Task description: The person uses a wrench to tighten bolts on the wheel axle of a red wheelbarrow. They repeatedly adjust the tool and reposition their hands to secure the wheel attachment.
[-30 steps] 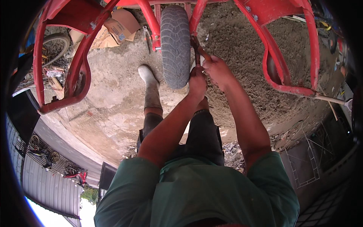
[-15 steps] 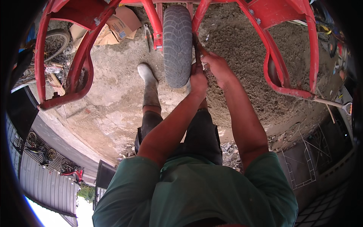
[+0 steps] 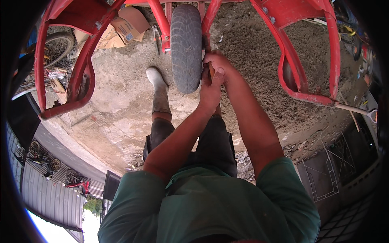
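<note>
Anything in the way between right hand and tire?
Nothing visible: the right hand is close beside the tire, on its right; whether they touch is unclear. The brown handle shows between the right hand and the left hand.

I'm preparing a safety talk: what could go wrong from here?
Slip: the left hand and right hand crowd around a slim brown tool beside the grey patterned tyre; if it slips, knuckles might strike the tyre or the red tubular metal frame.
Trip: a metal pliers-like tool lies on the ground ahead of the tall pale boot, so a forward step could land on it.
</note>
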Available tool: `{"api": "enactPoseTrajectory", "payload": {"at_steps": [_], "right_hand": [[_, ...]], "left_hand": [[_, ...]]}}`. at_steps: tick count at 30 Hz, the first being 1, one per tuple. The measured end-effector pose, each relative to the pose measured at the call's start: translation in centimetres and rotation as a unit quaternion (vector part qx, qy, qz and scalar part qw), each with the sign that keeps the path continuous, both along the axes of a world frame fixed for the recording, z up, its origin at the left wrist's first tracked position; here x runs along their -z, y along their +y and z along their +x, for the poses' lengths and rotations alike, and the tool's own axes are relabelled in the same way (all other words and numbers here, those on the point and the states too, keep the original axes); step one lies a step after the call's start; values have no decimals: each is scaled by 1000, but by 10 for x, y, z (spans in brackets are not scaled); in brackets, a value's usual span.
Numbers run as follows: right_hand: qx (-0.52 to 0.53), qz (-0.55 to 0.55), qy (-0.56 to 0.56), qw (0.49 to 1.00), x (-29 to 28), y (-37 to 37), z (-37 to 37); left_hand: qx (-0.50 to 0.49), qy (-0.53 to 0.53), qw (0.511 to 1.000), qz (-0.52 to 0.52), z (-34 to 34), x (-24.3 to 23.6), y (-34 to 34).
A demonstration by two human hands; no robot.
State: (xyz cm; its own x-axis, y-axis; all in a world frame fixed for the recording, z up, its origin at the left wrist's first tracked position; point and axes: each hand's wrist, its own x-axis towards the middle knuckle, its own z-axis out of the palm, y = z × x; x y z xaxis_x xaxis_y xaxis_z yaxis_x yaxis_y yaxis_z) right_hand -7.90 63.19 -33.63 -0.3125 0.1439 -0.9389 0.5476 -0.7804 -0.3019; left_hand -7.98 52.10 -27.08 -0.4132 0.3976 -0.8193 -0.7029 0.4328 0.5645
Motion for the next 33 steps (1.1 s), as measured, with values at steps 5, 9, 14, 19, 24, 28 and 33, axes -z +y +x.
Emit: {"api": "enactPoseTrajectory", "payload": {"at_steps": [5, 9, 14, 19, 24, 28, 33], "right_hand": [[-117, 69, -96, 986, -9, -3, -16], [-411, 197, -167, 874, -52, 12, -38], [-391, 199, -171, 882, -46, 21, -24], [-186, 99, -105, 972, -22, 13, 0], [-142, 92, -98, 981, -28, 12, 11], [-362, 295, -114, 877, -16, 21, 10], [-341, 334, -74, 876, -6, 22, 21]], "left_hand": [[-100, -53, 993, 40, 10, -3, 7], [-195, -218, 954, 68, 20, -2, 9], [-219, -219, 941, 135, 20, -8, 18], [-156, -199, 967, 20, 8, -12, 10], [-178, -189, 965, 14, 2, -13, 0], [-181, -144, 971, -62, 9, -10, 3], [-177, -141, 969, -102, 9, -10, 5]]}}
